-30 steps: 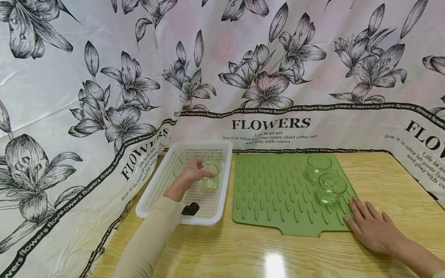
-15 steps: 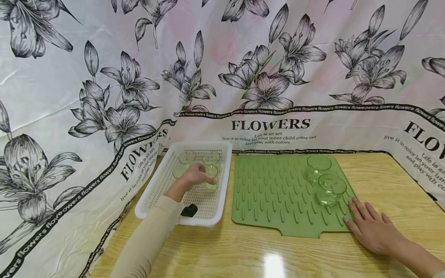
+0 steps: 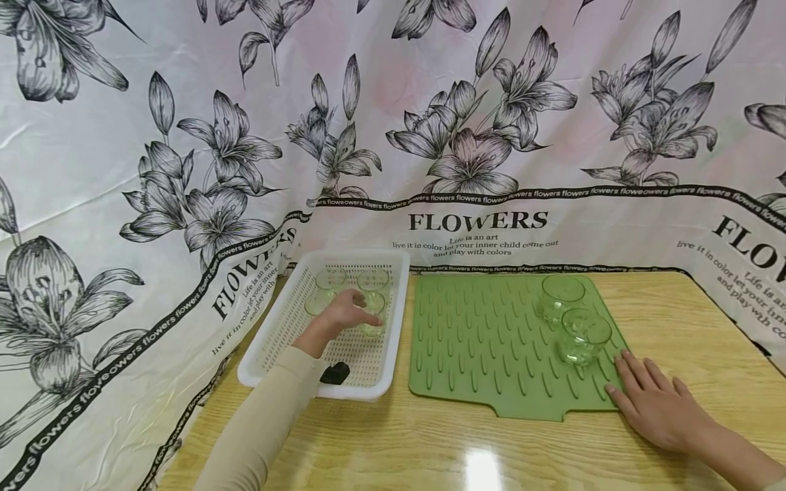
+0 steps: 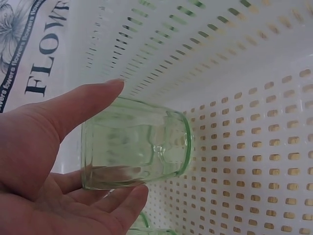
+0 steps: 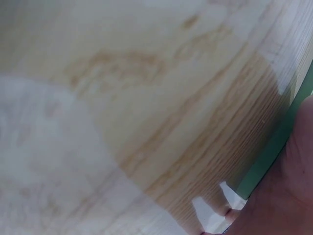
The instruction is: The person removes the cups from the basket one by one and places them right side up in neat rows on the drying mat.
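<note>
My left hand (image 3: 344, 312) is inside the white perforated basket (image 3: 248, 365), around a green-tinted drinking glass (image 4: 139, 142). In the left wrist view, the thumb lies along one side of the glass and the loosely extended fingers along the other, without curling tightly round it. Behind and beside it in the basket are several similar glasses, including a back one (image 3: 372, 279), partly hidden by the hand. My right hand (image 3: 663, 402) lies flat with spread fingers at the right edge of the green ridged mat (image 3: 479, 341). Two more glasses, a front one (image 3: 583, 337) and a rear one (image 3: 561, 296), stand on the mat.
A small black object (image 3: 335, 373) sits at the basket's near end. The wooden table (image 3: 424, 450) runs in front of basket and mat. A floral-printed cloth (image 3: 479, 157) hangs behind and along the left side.
My left hand has shifted slightly toward me at the same glass, its thumb lower, and then stays nearly still. My right hand and the glasses on the mat stay put.
</note>
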The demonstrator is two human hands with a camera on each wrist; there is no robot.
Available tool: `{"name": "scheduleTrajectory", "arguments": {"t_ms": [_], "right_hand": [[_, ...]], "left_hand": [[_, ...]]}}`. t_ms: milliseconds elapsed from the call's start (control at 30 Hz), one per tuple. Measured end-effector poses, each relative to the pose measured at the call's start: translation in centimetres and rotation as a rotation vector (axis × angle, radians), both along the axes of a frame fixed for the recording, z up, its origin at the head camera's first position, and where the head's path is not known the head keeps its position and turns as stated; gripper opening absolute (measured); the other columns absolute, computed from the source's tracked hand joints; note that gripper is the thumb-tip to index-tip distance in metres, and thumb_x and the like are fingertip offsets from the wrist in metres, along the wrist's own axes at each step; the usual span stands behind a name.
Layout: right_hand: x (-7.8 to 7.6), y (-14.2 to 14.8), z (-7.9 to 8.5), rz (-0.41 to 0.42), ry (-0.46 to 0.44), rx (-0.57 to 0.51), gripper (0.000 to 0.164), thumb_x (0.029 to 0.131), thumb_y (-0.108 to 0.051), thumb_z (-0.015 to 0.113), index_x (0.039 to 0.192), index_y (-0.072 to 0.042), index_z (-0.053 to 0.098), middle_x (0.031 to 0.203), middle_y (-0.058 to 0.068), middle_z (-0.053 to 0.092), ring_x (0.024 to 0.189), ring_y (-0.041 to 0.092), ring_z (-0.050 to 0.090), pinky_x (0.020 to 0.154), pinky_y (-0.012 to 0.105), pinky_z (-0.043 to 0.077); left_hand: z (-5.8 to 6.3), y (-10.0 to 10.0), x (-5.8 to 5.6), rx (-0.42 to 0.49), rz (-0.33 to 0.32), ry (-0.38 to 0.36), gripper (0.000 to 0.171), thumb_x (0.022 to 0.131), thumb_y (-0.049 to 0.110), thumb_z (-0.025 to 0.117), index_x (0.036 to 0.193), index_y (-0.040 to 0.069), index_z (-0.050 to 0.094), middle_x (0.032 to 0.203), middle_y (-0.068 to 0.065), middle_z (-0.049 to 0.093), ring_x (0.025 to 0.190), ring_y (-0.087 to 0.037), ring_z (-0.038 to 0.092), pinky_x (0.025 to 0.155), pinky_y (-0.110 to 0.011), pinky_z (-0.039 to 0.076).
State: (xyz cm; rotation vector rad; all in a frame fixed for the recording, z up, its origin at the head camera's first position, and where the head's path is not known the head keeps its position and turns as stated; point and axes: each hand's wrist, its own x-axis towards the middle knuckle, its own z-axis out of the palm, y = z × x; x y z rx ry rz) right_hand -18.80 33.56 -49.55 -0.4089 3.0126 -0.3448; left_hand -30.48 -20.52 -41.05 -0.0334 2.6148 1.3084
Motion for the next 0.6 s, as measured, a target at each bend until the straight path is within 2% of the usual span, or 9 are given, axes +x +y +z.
{"name": "scheduleTrajectory", "arguments": {"t_ms": [200,433,600], "right_hand": [[0.0,0.0,0.0,-0.001,-0.009,-0.008,0.074,0.112,-0.044,0.031,0.158,0.012,0.015,0.163,0.035,0.011,0.142,0.065,0.014,0.101,0.085,0.014],[0.0,0.1,0.0,-0.002,-0.007,-0.013,0.074,0.112,-0.044,0.031,0.158,0.011,0.014,0.164,0.035,0.01,0.143,0.064,0.012,0.101,0.085,0.013],[0.1,0.1,-0.1,-0.003,-0.004,-0.02,0.074,0.112,-0.044,0.031,0.158,0.011,0.014,0.164,0.034,0.01,0.143,0.064,0.012,0.101,0.084,0.014]], "left_hand": [[0.7,-0.3,0.1,0.006,-0.007,0.011,0.085,0.08,0.016,0.087,0.146,-0.012,0.041,0.142,-0.027,0.054,0.131,-0.044,0.051,0.107,-0.055,0.047],[2.4,-0.5,0.7,0.043,-0.001,-0.013,0.086,0.084,0.02,0.085,0.15,-0.008,0.038,0.148,-0.025,0.051,0.137,-0.044,0.046,0.112,-0.058,0.041],[3.0,-0.5,1.0,0.061,-0.002,-0.012,0.088,0.084,0.02,0.085,0.151,-0.008,0.036,0.149,-0.025,0.049,0.139,-0.045,0.044,0.114,-0.058,0.039]]}}
